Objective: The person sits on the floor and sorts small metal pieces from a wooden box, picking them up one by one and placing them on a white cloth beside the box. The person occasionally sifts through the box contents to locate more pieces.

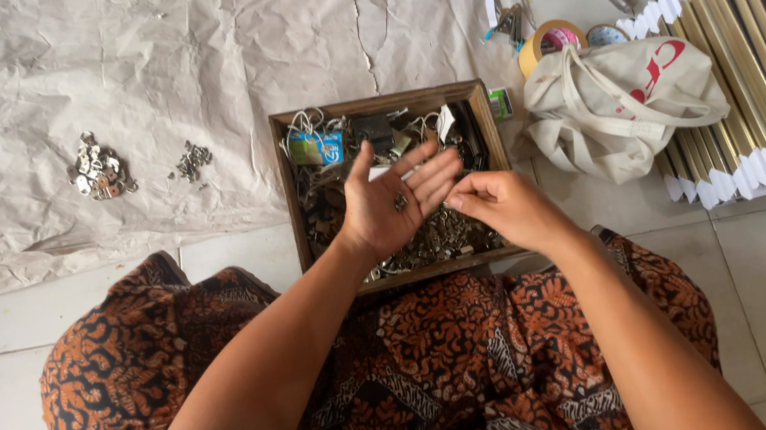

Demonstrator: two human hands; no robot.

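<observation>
The brown patterned batik cloth [448,377] on the person's lap was closest. Above it, the left hand [392,206] lay palm up with fingers spread wide, and small dark metal pieces [400,202] rested on the palm. The right hand [495,205] had its fingers pinched narrow just beside the left fingertips; what it held I could not tell. Both hands were over the shallow wooden box [290,188] full of metal hardware.

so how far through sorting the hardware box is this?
Done: two small metal piles lie on the paper. In hand: left hand cups a few small pieces palm up, right hand pinching beside it. Left: wooden box looks mostly full.
</observation>
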